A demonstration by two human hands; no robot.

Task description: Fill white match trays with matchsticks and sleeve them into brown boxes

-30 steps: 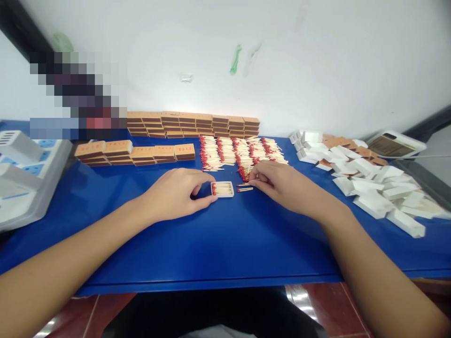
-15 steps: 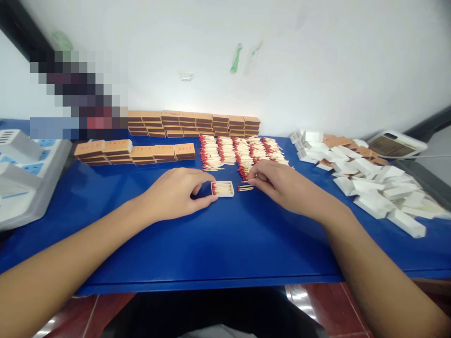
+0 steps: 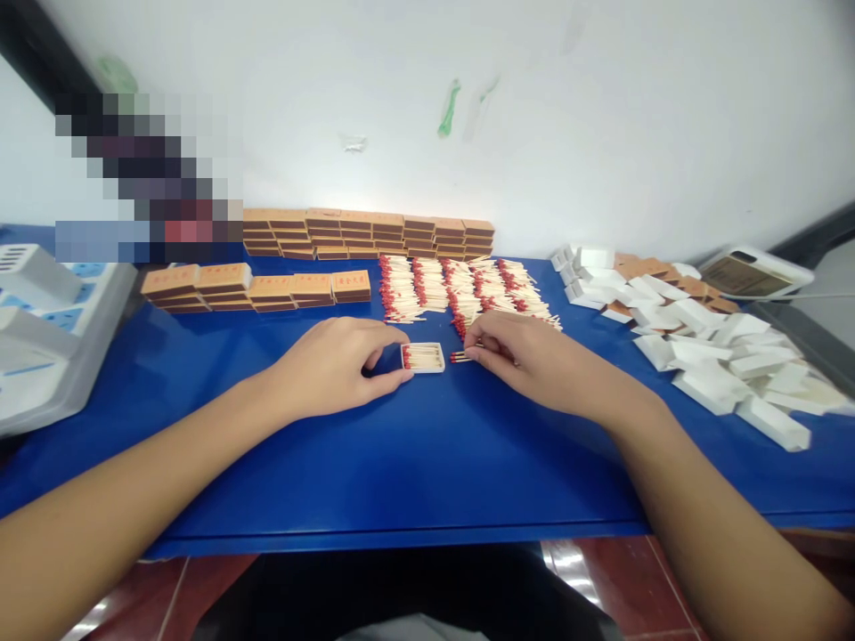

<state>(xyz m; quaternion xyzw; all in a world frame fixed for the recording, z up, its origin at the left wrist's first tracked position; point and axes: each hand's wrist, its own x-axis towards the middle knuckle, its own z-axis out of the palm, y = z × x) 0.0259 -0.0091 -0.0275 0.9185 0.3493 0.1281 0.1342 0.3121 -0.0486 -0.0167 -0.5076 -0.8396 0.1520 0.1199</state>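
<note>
A small white matchbox tray point(image 3: 427, 371) lies on the blue table with red-headed matches point(image 3: 420, 357) inside. My left hand point(image 3: 340, 365) grips its left end, thumb at the near side and fingers at the far side. Just right of the tray, my right hand point(image 3: 525, 356) has thumb and fingertips closed on a few loose matches point(image 3: 458, 357), whose red heads point left toward the tray. Their other ends are hidden by the fingers. Right behind that hand, matches are laid in several bundles point(image 3: 431, 289).
Filled-looking orange matchboxes stand in a long stack point(image 3: 357, 233) along the wall and a shorter row point(image 3: 271, 289) at left. White trays point(image 3: 708, 356) are heaped at right, near a phone point(image 3: 754, 271). A grey-white container point(image 3: 86, 356) sits at far left.
My right hand has shifted slightly left and down, its fingertips closing over the loose matches beside the tray. My left hand and the tray have stayed in place.
</note>
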